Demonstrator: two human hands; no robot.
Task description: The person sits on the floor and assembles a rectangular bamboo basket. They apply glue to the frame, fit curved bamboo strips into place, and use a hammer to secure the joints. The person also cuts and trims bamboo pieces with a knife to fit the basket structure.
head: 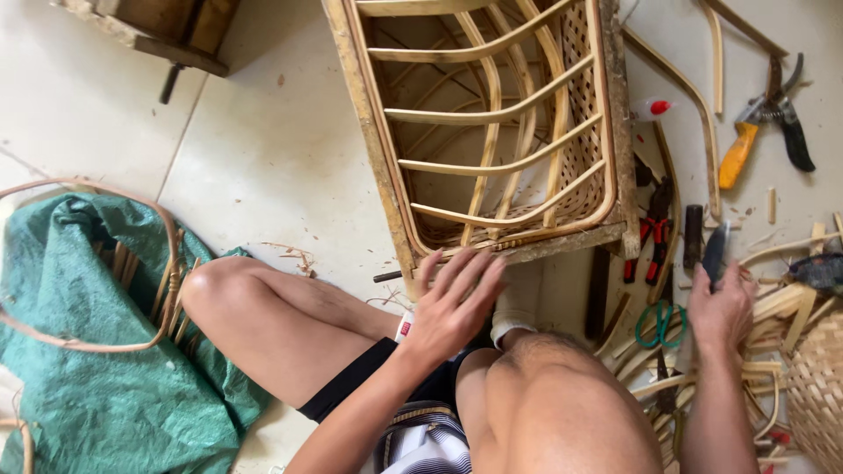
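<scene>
A rattan basket frame [492, 123] with curved ribs and a woven side lies on the tiled floor in front of me. My left hand [452, 303] hovers open, fingers spread, just below the frame's near wooden edge. My right hand [722, 303] is closed around a dark-handled tool [714, 250] to the right of the frame, above a pile of cane strips [773, 333]. My bare knees fill the lower middle of the view.
Red-handled pliers [654, 237], green-handled scissors [660, 325] and yellow-and-black cutters [764, 123] lie on the right. A woven basket [817, 386] sits at the right edge. A green tarp with cane hoops [97, 333] lies at the left. A wooden stool [167, 31] stands top left.
</scene>
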